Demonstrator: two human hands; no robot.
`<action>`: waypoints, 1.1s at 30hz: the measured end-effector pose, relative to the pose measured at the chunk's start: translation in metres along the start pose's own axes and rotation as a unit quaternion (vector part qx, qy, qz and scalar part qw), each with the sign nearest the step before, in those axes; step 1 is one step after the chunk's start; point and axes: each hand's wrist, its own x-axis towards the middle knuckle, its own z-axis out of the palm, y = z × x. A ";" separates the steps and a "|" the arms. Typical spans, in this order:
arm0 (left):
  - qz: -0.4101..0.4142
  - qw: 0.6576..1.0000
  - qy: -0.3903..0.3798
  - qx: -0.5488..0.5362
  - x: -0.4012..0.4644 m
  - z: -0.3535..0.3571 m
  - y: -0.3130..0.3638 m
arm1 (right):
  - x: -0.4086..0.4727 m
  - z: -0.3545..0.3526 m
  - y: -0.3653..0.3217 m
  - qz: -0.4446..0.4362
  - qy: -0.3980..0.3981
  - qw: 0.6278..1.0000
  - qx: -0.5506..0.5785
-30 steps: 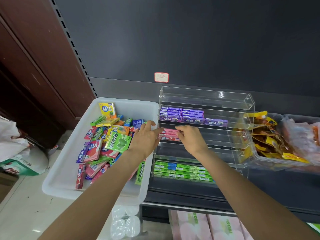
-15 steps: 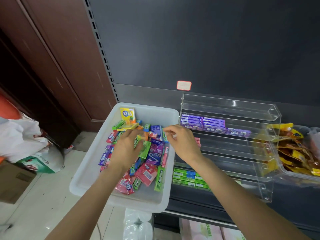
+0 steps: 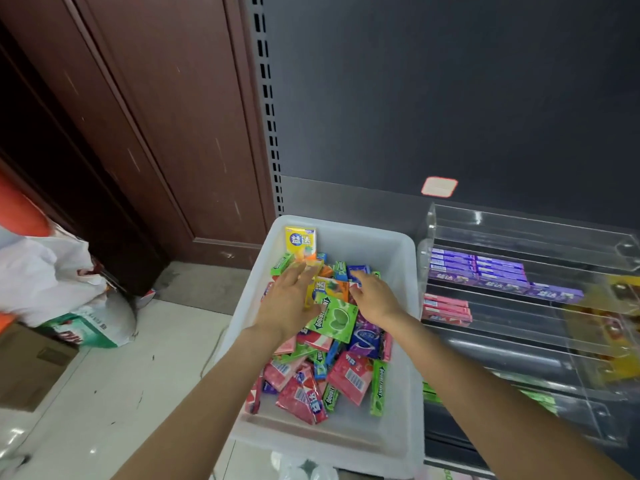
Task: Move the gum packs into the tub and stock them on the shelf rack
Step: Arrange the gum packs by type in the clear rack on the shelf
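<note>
A white tub [image 3: 398, 258] holds several mixed gum packs in pink, green, purple, yellow and orange. My left hand [image 3: 287, 303] hovers flat over the pile, fingers spread, touching the yellow and orange packs. My right hand [image 3: 374, 297] reaches into the tub beside a green Doublemint pack [image 3: 334, 318], fingertips at a small pack near the blue ones; I cannot tell if it grips anything. To the right stands a clear acrylic rack [image 3: 519, 223] with purple packs [image 3: 485, 270] on an upper tier and pink packs [image 3: 445, 308] below.
Brown wooden door panels [image 3: 156, 133] stand at left. A white bag [image 3: 45, 271] and a cardboard box [image 3: 24, 368] lie on the tiled floor. Yellow snack bags [image 3: 620, 299] show behind the rack at far right. A dark shelf back panel [image 3: 450, 81] rises behind.
Both hands left the rack's pink row and moved left into the tub, over the gum pile. The view swung left and down.
</note>
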 end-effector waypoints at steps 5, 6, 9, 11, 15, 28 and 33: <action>0.023 1.000 0.016 0.002 0.005 0.004 -0.008 | 0.009 0.006 -0.001 0.025 0.057 0.998 0.003; 0.027 0.999 0.020 -0.004 0.005 0.003 -0.008 | 0.010 0.007 -0.001 0.026 0.072 0.997 0.010; 0.038 0.998 0.034 -0.024 0.006 0.001 -0.010 | 0.010 0.007 -0.004 0.032 0.110 0.993 0.039; 0.053 0.996 0.058 -0.049 0.007 0.000 -0.011 | 0.004 0.005 -0.004 0.036 0.153 0.985 0.067; 0.080 0.984 0.108 -0.116 0.011 -0.005 -0.001 | -0.013 -0.005 -0.005 0.012 0.262 0.958 0.112; -0.039 0.923 0.133 -0.358 0.012 -0.018 0.001 | -0.011 -0.008 0.001 -0.029 0.086 0.990 0.104; -0.056 0.924 0.122 -0.357 0.009 -0.014 -0.010 | 0.000 0.006 0.011 -0.017 0.004 0.999 -0.050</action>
